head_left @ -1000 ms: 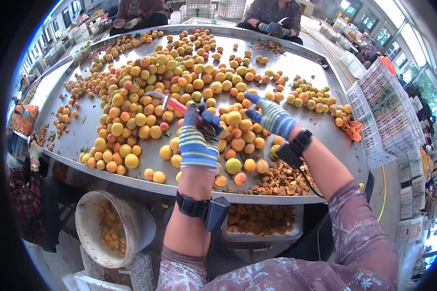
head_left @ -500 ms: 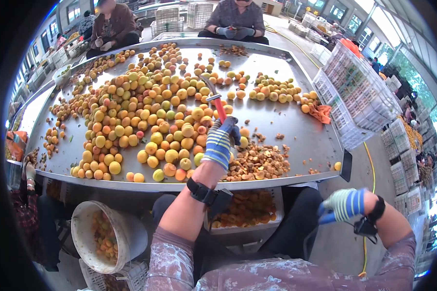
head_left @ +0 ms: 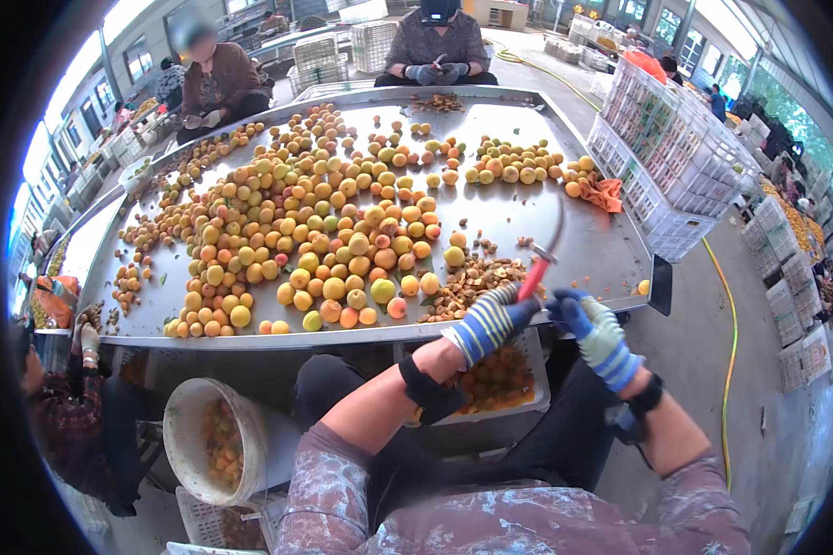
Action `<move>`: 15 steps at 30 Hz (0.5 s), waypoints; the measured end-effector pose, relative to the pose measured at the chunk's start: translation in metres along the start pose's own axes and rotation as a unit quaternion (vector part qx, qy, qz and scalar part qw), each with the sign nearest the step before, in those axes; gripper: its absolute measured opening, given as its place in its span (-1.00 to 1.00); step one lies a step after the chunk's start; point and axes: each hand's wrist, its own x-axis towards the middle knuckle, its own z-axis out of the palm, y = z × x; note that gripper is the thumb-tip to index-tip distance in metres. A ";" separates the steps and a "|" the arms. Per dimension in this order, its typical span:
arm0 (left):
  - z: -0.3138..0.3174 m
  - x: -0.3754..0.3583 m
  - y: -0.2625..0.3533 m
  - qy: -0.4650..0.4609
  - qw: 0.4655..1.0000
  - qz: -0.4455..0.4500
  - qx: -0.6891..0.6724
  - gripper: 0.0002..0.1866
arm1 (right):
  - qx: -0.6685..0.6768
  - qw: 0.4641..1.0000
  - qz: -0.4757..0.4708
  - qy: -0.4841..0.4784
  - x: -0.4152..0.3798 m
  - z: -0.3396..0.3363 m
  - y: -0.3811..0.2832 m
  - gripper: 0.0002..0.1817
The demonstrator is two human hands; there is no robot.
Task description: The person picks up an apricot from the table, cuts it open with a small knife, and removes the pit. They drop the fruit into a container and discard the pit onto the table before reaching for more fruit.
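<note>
At the surface [head_left: 565,242] edge, the left hand [head_left: 492,319] is clenched around a red-handled knife [head_left: 539,264], blade angled up and away. Just right, the right hand [head_left: 594,328] curls loosely; contents unclear.

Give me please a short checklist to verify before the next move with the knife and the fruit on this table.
1. Left hand grips the knife by its red handle: ok.
2. Blade points up and away from the body: ok.
3. Right hand is apart from the blade, beside the handle: ok.
4. Right hand holds a fruit: cannot tell.
5. Fruit lies on the table in front of the person: ok.
6. Pile of pits sits clear of the table edge: ok.
</note>
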 end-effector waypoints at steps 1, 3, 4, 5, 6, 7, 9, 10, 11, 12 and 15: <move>-0.006 -0.001 -0.011 -0.037 0.999 0.003 0.034 -0.78 | 0.075 0.997 -0.008 -0.001 0.013 0.017 0.009 -0.54; -0.010 -0.008 -0.018 -0.021 0.993 0.071 0.089 -0.77 | 0.073 0.996 -0.021 -0.049 0.038 0.042 0.021 -0.57; -0.017 -0.003 -0.026 -0.004 0.996 0.076 0.053 -0.77 | 0.096 0.993 -0.043 -0.044 0.045 0.055 0.023 -0.63; -0.023 0.002 -0.033 0.012 0.997 0.080 0.015 -0.77 | 0.058 0.995 -0.048 -0.063 0.055 0.059 0.028 -0.68; -0.033 -0.003 -0.020 0.008 0.996 0.047 0.075 -0.74 | 0.052 0.995 -0.048 -0.073 0.062 0.063 0.028 -0.67; -0.040 -0.008 -0.008 0.006 0.996 -0.016 0.091 -0.72 | 0.046 0.994 -0.049 -0.082 0.068 0.069 0.027 -0.65; -0.060 -0.002 -0.008 0.006 0.982 -0.002 0.190 -0.72 | 0.077 0.993 -0.044 -0.076 0.078 0.077 0.029 -0.66; -0.074 0.002 -0.009 0.029 0.960 0.064 0.272 -0.74 | 0.077 0.992 -0.081 -0.061 0.086 0.077 0.032 -0.67; -0.089 0.008 -0.008 0.049 0.926 0.129 0.350 -0.76 | 0.076 0.989 -0.119 -0.045 0.095 0.075 0.035 -0.69; -0.105 0.015 -0.002 0.082 0.880 0.167 0.437 -0.80 | 0.086 0.987 -0.135 -0.034 0.104 0.073 0.036 -0.71; -0.128 0.034 0.009 0.198 0.819 0.150 0.518 -0.82 | 0.163 0.986 -0.045 0.004 0.122 0.066 0.037 -0.80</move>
